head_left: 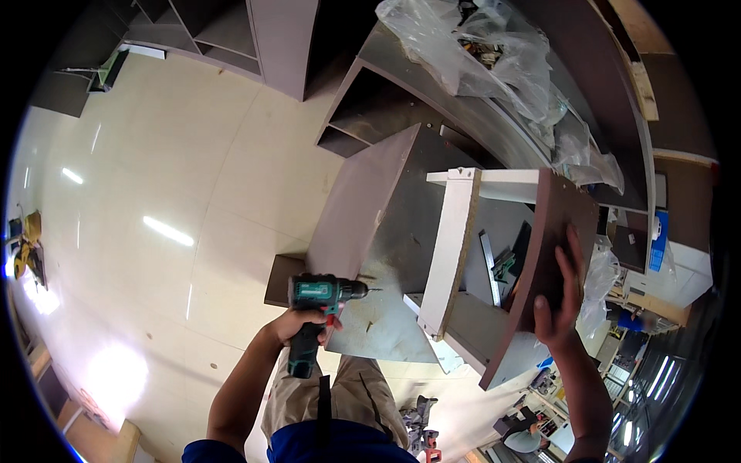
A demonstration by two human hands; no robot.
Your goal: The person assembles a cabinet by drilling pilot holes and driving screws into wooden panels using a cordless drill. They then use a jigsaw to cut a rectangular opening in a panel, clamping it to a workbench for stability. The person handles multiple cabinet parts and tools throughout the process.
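Left grip point(302, 322) around teal drill point(318, 292) — slim bit point(375, 290), red trigger point(330, 319)

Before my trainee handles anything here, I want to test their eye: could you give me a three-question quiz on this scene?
1. Which hand grips the green-and-black cordless drill?
2. True or false: a gap separates the thin metal drill bit from the long white board.
3. The other hand touches: A) crumpled clear plastic; B) flat dark-brown panel; C) glossy cream floor.

Key: 1. Left hand. 2. True. 3. B.
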